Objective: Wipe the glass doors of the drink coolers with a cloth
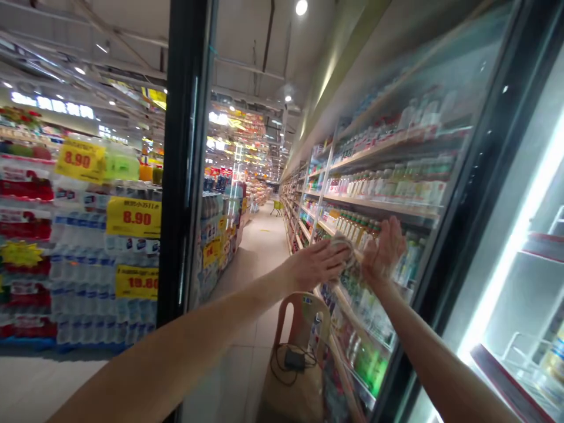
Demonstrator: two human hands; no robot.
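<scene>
Supermarket aisle runs away toward the centre of the frame, with a long wall of chilled drinks along its right side and a small yellow cart point(277, 207) far down the floor point(259, 247). At upper right, bottles stand in rows on shelves point(383, 176) behind a glass door point(409, 106), and a bright light strip point(515, 247) glows at the far right. Stacked cases of bottled water point(83, 282) with yellow price signs point(133, 217) fill the left side, beyond a black door frame point(185, 158). A plastic chair point(304, 329) sits low in the middle, with a black charger point(294, 358) and its cord on the seat. Near the centre, a crumpled grey cloth point(344, 252) lies against the glass. The left hand point(315, 265) presses on it with straight fingers, showing no curl or pinch. The right hand point(383, 249) stands just beside it, open, with fingers spread upward and its palm toward the glass. A flat palm like this should spread pressure evenly through the cloth, and keeping the fingers long should cover more glass than bunching the cloth into a small wad would.
</scene>
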